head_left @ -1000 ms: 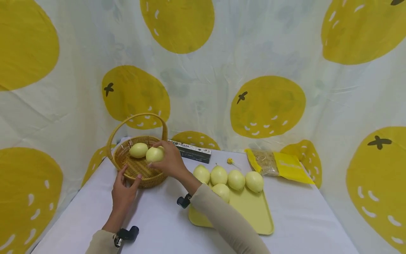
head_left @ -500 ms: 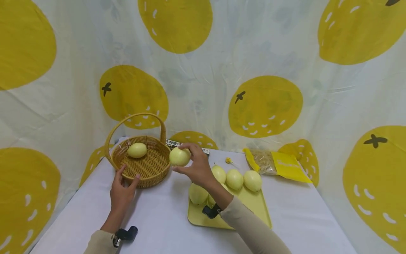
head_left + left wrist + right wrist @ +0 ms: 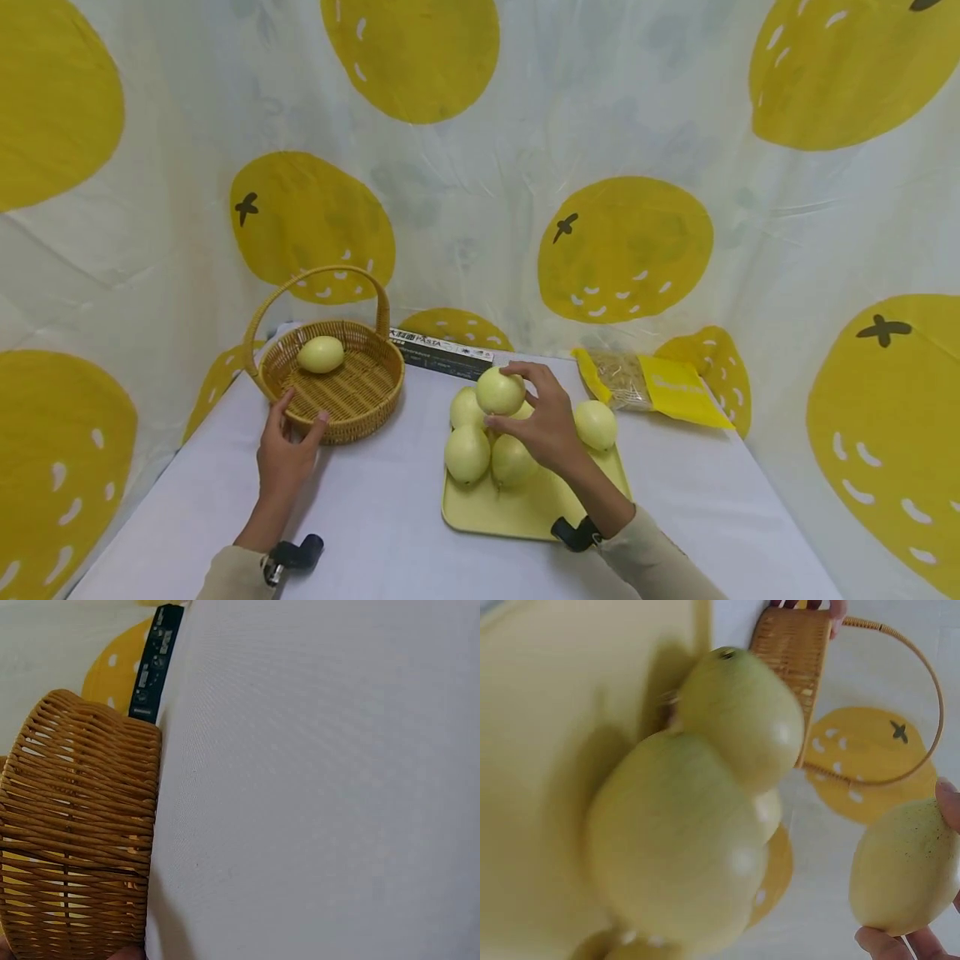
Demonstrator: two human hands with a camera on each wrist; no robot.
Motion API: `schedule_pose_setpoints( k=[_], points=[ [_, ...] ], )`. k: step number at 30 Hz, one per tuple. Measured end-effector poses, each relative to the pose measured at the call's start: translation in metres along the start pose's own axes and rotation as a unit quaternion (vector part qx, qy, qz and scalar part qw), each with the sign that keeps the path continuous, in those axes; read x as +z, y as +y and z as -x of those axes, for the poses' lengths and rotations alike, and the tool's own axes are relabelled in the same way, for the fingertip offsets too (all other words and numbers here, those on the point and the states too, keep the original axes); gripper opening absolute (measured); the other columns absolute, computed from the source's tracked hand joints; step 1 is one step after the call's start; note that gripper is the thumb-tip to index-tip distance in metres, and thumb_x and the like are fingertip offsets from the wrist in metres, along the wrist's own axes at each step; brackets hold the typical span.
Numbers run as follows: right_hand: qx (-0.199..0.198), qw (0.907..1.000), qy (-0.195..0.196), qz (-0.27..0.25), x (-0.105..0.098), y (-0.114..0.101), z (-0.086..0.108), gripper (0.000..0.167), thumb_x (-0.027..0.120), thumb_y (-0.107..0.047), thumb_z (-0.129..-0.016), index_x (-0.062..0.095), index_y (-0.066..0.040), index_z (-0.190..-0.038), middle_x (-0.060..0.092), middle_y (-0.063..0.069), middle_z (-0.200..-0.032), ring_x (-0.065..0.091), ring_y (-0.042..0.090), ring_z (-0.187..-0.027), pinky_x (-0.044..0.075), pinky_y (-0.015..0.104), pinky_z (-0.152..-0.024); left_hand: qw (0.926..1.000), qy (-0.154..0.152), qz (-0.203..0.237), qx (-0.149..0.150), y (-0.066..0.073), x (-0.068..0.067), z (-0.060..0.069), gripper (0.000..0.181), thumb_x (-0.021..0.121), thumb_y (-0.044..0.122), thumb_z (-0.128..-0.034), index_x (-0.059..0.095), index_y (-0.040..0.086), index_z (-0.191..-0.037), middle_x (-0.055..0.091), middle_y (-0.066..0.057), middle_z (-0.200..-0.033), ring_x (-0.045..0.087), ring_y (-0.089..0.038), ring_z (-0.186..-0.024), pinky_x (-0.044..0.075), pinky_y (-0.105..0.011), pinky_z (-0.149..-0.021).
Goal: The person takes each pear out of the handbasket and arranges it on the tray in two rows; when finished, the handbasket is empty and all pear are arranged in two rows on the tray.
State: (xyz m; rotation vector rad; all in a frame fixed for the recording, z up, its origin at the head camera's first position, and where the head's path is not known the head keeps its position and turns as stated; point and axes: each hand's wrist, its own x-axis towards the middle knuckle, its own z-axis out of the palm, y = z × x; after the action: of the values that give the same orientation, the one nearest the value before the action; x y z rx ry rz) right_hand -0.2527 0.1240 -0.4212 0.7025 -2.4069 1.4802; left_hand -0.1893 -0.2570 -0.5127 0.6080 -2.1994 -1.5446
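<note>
My right hand [image 3: 545, 417] pinches a pale yellow-green pear [image 3: 500, 391] between thumb and fingers, above the yellow tray [image 3: 510, 521]. Several similar pears [image 3: 467, 454] lie on that tray, some partly hidden behind the hand. In the right wrist view the held pear [image 3: 906, 868] hangs apart from the tray's pears [image 3: 679, 844]. My left hand [image 3: 285, 458] holds the near side of the wicker basket [image 3: 367, 417], a finger at its rim. Inside the basket, toward its back left, lies one pear [image 3: 321, 354]. The left wrist view shows mostly the basket's woven wall [image 3: 79, 825].
Behind the basket and tray lies a dark pasta box [image 3: 442, 358]. A yellow and clear packet of noodles [image 3: 652, 387] is at the back right. The basket's tall handle [image 3: 318, 273] arches over it. A fruit-patterned curtain [image 3: 465, 208] surrounds the white-covered table [image 3: 390, 517].
My right hand has carried the pear out of the basket rightward to above the tray. One pear stays in the basket. My left hand keeps its place at the basket.
</note>
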Motion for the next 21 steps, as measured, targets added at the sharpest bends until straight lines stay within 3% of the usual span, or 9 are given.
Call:
schedule_pose_setpoints(
  k=[10, 16, 21],
  points=[
    [0.054, 0.9982, 0.019, 0.021, -0.038, 0.03, 0.042, 0.07, 0.099, -0.009, -0.072, 0.065, -0.018, -0.133, 0.059, 0.007, -0.146, 0.054, 0.036, -0.138, 0.058, 0.062, -0.108, 1.0, -0.009, 0.001, -0.003, 0.0, -0.002, 0.001, 0.084, 0.072, 0.045, -0.1008, 0.027, 0.029, -0.17, 0.016, -0.012, -0.178, 0.02, -0.041, -0.163, 0.026, -0.054, -0.133],
    [0.089, 0.9944, 0.023, 0.051, -0.049, 0.046, 0.062, 0.071, 0.099, -0.006, -0.07, 0.065, -0.015, -0.132, 0.059, 0.01, -0.146, 0.056, 0.04, -0.137, 0.059, 0.06, -0.107, 0.9999, -0.012, 0.006, -0.004, 0.001, -0.003, 0.001, 0.085, 0.072, 0.047, -0.1008, 0.026, 0.029, -0.17, 0.016, -0.01, -0.179, 0.019, -0.04, -0.164, 0.026, -0.054, -0.134],
    [0.111, 0.992, 0.004, 0.06, -0.051, 0.056, 0.072, 0.071, 0.1, -0.007, -0.07, 0.065, -0.014, -0.131, 0.057, 0.012, -0.149, 0.055, 0.041, -0.139, 0.058, 0.057, -0.11, 0.9999, -0.01, 0.006, -0.003, -0.001, -0.001, 0.0, 0.084, 0.071, 0.047, -0.1011, 0.027, 0.028, -0.169, 0.017, -0.009, -0.179, 0.019, -0.038, -0.165, 0.026, -0.053, -0.134]
  ],
)
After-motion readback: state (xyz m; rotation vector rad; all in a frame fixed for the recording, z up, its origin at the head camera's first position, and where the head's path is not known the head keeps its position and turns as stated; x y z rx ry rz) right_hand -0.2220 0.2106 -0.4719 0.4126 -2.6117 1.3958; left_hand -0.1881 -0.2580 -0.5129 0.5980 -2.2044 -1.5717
